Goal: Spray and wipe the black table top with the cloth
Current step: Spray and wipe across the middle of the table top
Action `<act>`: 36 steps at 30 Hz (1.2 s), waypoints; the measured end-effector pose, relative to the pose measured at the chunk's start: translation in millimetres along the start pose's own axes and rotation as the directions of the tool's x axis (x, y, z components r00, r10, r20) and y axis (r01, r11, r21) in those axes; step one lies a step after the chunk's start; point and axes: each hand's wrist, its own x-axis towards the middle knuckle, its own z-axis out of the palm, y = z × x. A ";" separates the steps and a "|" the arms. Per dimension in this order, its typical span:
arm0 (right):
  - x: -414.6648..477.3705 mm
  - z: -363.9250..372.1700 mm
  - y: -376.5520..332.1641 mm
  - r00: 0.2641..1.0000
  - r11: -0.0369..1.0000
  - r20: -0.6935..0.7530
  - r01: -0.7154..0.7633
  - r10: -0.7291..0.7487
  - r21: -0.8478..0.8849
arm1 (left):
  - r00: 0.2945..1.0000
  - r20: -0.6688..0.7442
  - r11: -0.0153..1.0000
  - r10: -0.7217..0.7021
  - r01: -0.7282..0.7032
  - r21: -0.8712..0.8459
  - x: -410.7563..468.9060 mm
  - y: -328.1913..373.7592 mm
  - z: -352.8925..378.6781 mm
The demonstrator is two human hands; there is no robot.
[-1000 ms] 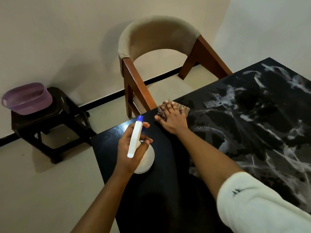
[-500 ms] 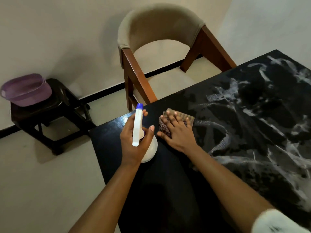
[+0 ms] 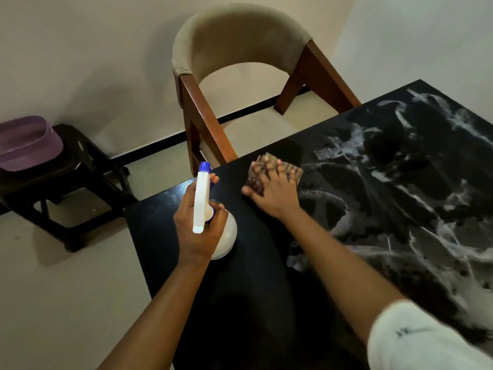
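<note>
Wiping is judged under way as the cloth (image 3: 280, 166) is pressed by the flat, spread right hand (image 3: 272, 194) near the black table top's (image 3: 253, 289) far edge, the spray bottle (image 3: 202, 201) gripped in the left hand (image 3: 196, 231) above it; strokes toward the white streaks (image 3: 416, 188) are called for next.

My left hand (image 3: 198, 235) gripped the spray bottle (image 3: 201, 204), arm stretched forward; my right hand (image 3: 274, 196) lay spread flat, pressing on the cloth (image 3: 269, 160).
</note>
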 end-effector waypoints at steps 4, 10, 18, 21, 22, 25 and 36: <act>-89.2 17.4 -18.7 0.989 0.989 0.003 0.149 -0.149 0.009 | 1.000 -0.005 1.000 0.008 -0.008 0.003 -1.1 1.6 -0.2; -22.7 4.9 4.3 0.996 0.995 0.004 0.085 -0.085 -0.050 | 0.999 0.004 0.999 0.039 -0.039 0.005 1.0 4.0 -0.2; 59.2 -14.6 22.8 0.997 0.997 0.020 -0.069 0.070 -0.040 | 0.999 -0.020 0.999 0.027 -0.027 0.021 -3.3 3.8 0.6; -10.5 -4.2 7.3 1.000 0.999 0.008 0.011 -0.010 -0.037 | 1.000 -0.026 0.999 -0.002 0.003 0.043 -4.1 4.4 0.9; -37.3 0.1 2.0 0.999 0.999 -0.003 0.035 -0.035 -0.014 | 1.000 -0.027 0.999 -0.008 0.009 0.052 -3.5 3.5 0.7; -120.5 11.5 -13.2 0.995 0.993 -0.026 0.096 -0.094 0.067 | 0.998 0.000 0.995 -0.055 0.055 0.082 -3.4 7.5 -0.7; -266.8 -48.8 -23.3 0.919 0.450 0.395 -0.358 0.013 0.818 | 0.916 0.307 0.960 -0.257 0.205 0.193 -29.2 90.6 -12.0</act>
